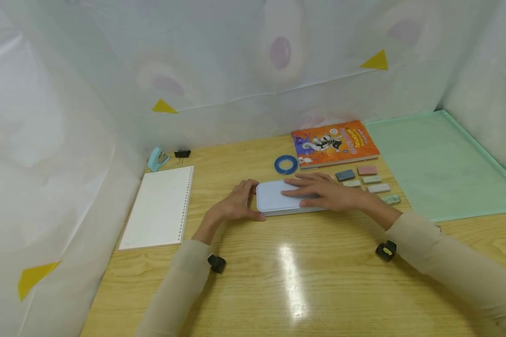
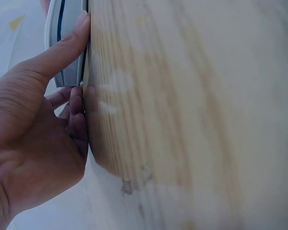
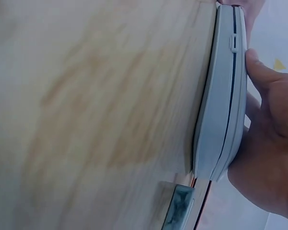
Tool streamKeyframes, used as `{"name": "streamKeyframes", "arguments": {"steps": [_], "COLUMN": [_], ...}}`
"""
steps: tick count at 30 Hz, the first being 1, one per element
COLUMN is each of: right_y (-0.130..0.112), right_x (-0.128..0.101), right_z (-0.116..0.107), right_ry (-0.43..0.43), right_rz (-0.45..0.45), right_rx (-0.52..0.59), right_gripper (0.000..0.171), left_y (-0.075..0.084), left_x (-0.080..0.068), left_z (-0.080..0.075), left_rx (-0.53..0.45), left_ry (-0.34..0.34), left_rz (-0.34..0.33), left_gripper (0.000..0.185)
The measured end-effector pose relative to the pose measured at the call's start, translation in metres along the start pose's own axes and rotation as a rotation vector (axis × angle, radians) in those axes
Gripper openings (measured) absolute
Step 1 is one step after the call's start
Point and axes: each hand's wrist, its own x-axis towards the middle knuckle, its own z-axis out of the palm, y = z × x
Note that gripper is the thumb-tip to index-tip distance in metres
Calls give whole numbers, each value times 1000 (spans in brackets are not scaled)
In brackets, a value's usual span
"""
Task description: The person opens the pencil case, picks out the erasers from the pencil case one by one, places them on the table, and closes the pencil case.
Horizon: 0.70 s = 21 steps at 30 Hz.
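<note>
Near the middle of the head view a pale blue case (image 1: 278, 199) lies flat on the wooden table (image 1: 320, 281). The right hand (image 1: 326, 191) rests on its lid with the fingers stretched out straight and slightly spread, pointing toward the left of the frame. The left hand (image 1: 238, 203) is at the case's left end, fingers gently curved against that end and the thumb laid along the near edge.

The left wrist view shows what the head view cannot: in its upper left the thumb (image 2: 62, 48) presses against the side of the case (image 2: 69, 43) right where it meets the table (image 2: 192, 115), with the other fingers (image 2: 77, 120) bent just below it, their tips at the table surface. Whether they clasp the case cannot be told from here.

The right wrist view shows the case (image 3: 223, 105) edge-on along the right of the frame, its seam a dark line with a small latch near the top, the lid closed. The right hand (image 3: 269, 143) lies flat over it, and one greenish eraser (image 3: 178, 208) shows at the bottom.

Only the head view takes in the surroundings: an orange book (image 1: 335, 142) and a roll of blue tape (image 1: 286, 164) above the case, a row of small erasers (image 1: 368, 180) to the right, a green mat (image 1: 442, 164) at far right, a spiral notebook (image 1: 160, 208) at left, and a blue stapler (image 1: 157, 158) beside a black binder clip (image 1: 182, 153) at the upper left.
</note>
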Motion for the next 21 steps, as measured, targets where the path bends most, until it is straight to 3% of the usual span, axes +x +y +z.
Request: {"name": "streamKeyframes", "arguments": {"steps": [13, 18, 21], "right_y": [-5, -6, -6], "right_x": [4, 3, -6], "right_z": [8, 12, 6], "right_ry": [-39, -3, 17], "right_rz": [1, -25, -12], "right_rx": [-28, -81, -27], "right_gripper": [48, 49, 47], "left_y": [-7, -8, -6], "left_x": [-2, -5, -10], "left_z": [1, 3, 4], "left_rx": [23, 28, 72], "left_ry": [-9, 0, 7], "left_rz": [-14, -23, -6], "left_gripper": [96, 97, 96]}}
